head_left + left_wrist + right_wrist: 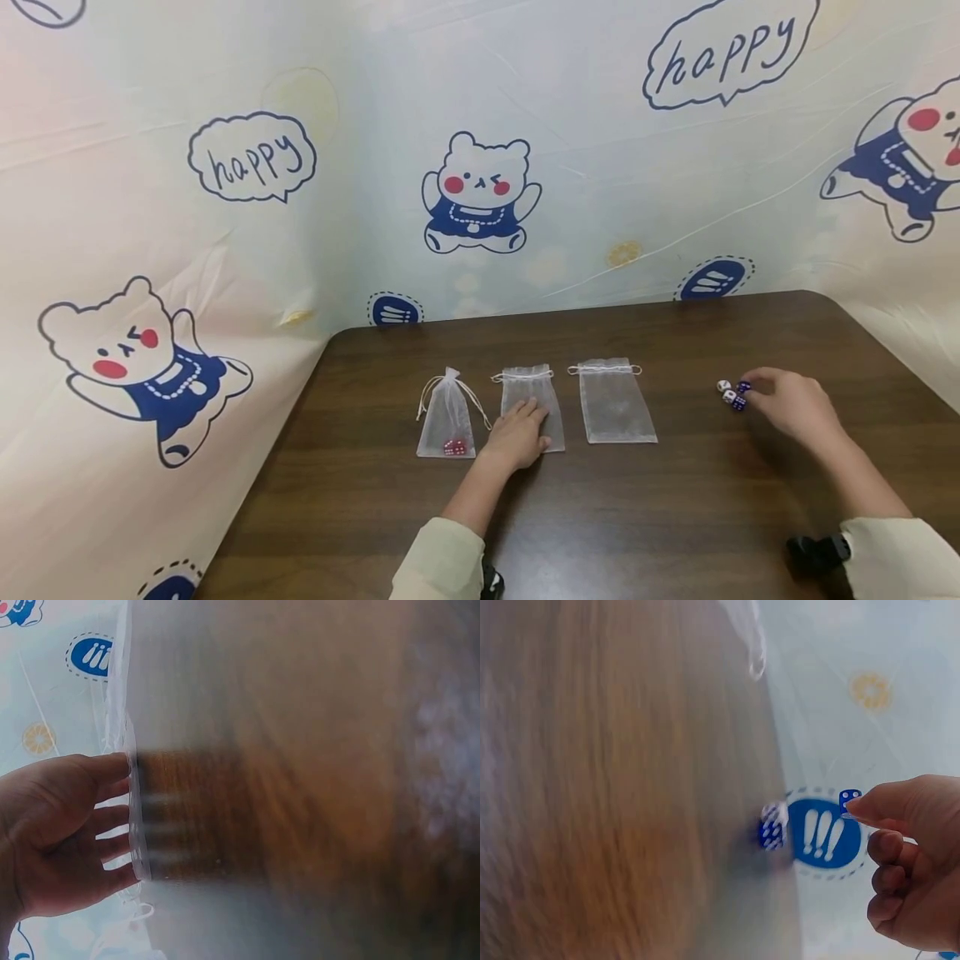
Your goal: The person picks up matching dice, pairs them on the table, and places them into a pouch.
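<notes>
My left hand (pixel 516 437) lies on the middle sheer drawstring bag (pixel 528 385), its fingers spread across the mesh. In the left wrist view the fingers of that hand (pixel 64 832) reach straight to the bag's surface. Over at the right, my right hand (pixel 801 407) pinches a blue die (pixel 848 802) between thumb and index finger, the other fingers curled in. Just beside it on the table are another blue die (pixel 738 403) and two white dice (pixel 723 386), close together.
Left of the middle bag, a drawn-up sheer bag (pixel 447 417) holds red dice (pixel 454 447). A third, flat sheer bag (pixel 617 410) lies to the right. All are on a brown wooden table (pixel 645 517), with a printed cloth (pixel 360 167) hanging behind.
</notes>
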